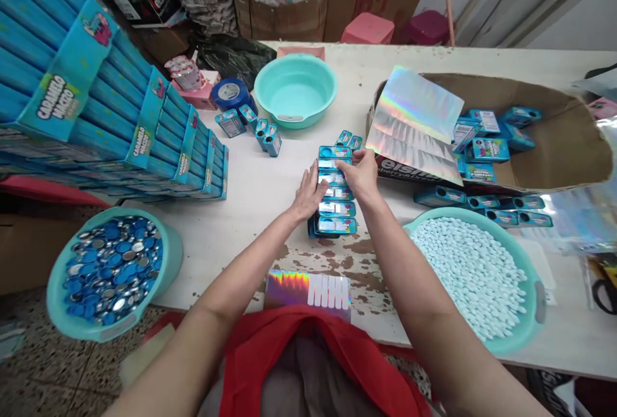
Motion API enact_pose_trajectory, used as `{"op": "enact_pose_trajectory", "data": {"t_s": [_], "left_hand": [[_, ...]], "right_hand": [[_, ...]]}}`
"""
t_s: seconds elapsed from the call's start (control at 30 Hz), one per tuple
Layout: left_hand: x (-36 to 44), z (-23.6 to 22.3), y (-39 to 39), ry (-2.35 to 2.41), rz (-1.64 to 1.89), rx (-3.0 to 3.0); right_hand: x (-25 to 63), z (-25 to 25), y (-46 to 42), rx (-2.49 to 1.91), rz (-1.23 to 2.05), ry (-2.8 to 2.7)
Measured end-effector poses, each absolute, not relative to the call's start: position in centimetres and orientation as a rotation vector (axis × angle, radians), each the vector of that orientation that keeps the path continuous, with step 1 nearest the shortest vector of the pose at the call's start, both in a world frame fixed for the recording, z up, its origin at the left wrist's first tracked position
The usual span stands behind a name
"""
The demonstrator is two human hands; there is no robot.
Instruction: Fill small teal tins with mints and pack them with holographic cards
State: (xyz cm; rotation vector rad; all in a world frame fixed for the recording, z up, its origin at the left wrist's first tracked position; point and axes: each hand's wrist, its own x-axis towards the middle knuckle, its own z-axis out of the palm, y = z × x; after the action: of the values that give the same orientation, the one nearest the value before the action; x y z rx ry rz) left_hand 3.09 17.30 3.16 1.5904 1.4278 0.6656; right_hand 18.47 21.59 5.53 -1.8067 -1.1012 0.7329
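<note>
A row of small blue tin-like boxes (336, 209) stands close together on the table in front of me, with shiny strips across their tops. My left hand (307, 195) lies along the row's left side, fingers stretched out and thumb over the edge. At the far right end, my right hand (362, 176) presses its thumb on the top of the second box (329, 164), other fingers bent at the side. Whether a sticker is under that thumb I cannot tell. Just behind the row sit more small boxes (344, 138). A holographic sticker sheet (329, 292) lies near me.
Stacked blue display cartons (116, 96) rise on the left, above a tub of blue and silver lids (168, 247). A tub of pale candies (470, 269) and an open carton (559, 153) with a silver sheet (417, 115) stand right. A turquoise basin (295, 86) stands behind.
</note>
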Motion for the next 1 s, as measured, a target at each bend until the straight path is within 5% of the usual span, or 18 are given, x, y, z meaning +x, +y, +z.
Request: {"op": "enact_pose_trajectory", "data": {"t_s": [0.3, 0.37, 0.6, 1.0], "left_hand": [[-4.5, -0.6, 3.6, 1.435, -0.178, 1.752], [-4.6, -1.5, 0.9, 1.338, -0.305, 1.750], [-3.1, -2.6, -0.1, 1.289, -0.337, 1.877], [-2.6, -3.3, -0.3, 1.370, -0.315, 1.798]], "right_hand": [[19.9, 4.5, 4.4, -1.717, 0.571, -0.920], [18.7, 2.4, -0.9, -1.760, 0.767, -1.164], [14.5, -5.2, -6.0, -1.504, 0.911, -2.043], [15.1, -5.4, -6.4, -1.460, 0.868, -2.290]]}}
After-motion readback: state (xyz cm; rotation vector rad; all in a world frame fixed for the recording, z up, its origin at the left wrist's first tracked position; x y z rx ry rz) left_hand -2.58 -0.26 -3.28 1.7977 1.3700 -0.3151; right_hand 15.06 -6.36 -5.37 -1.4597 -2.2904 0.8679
